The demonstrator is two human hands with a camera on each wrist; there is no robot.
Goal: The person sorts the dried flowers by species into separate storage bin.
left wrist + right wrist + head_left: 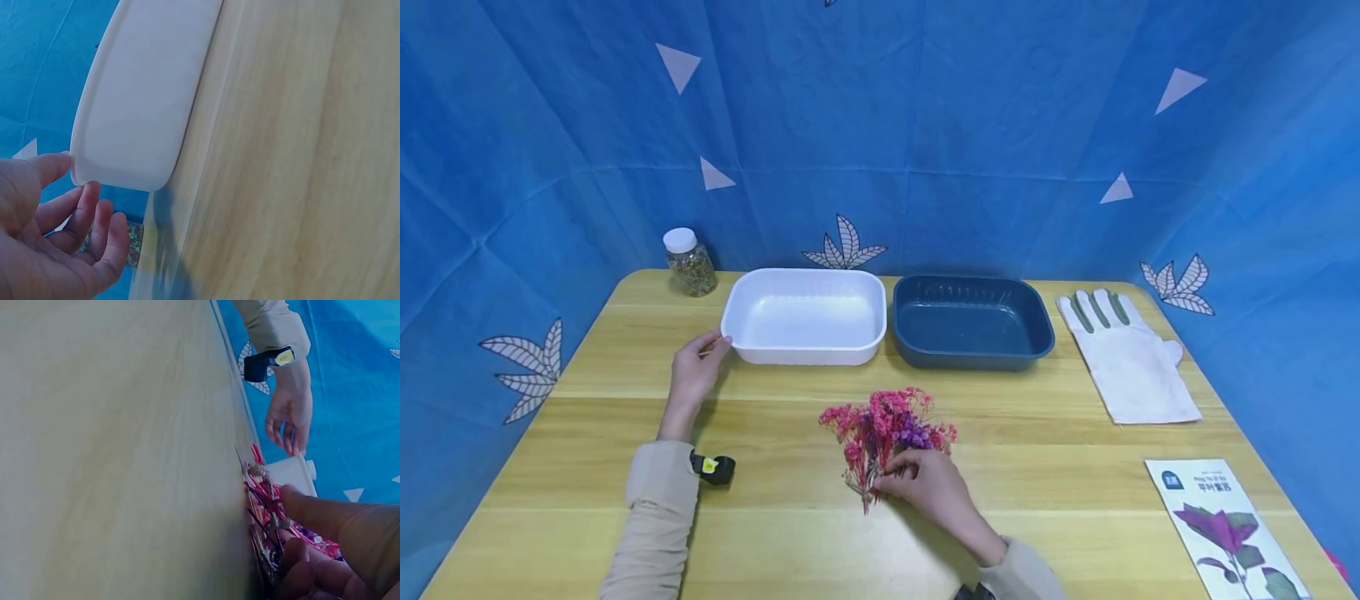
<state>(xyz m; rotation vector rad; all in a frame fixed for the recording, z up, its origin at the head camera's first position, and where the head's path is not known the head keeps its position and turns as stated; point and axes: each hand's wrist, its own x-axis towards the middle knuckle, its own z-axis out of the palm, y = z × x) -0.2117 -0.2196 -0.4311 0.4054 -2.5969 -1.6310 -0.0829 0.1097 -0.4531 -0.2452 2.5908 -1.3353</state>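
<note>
A white rectangular plastic tub (806,356) stands at the back of the table. My left hand (695,372) pinches the rim at its near left corner. In the left wrist view, the thumb lies on the rim of the tub (140,94) and the fingers (87,206) curl below it. A bunch of pink and purple dried flowers (891,417) lies mid-table, heads pointing away. Its stems are pinched by my right hand (931,492). The right wrist view shows thumb and fingers around the stems (265,500); part of the bunch is hidden behind that hand.
A dark blue tub (973,361) stands just right of the white one. Behind on the left is a white-capped jar (692,268) of dried bits. White-and-green work gloves (1131,367) lie at the right, with a plant-picture packet (1228,533) nearer. Blue cloth (880,100) hangs behind.
</note>
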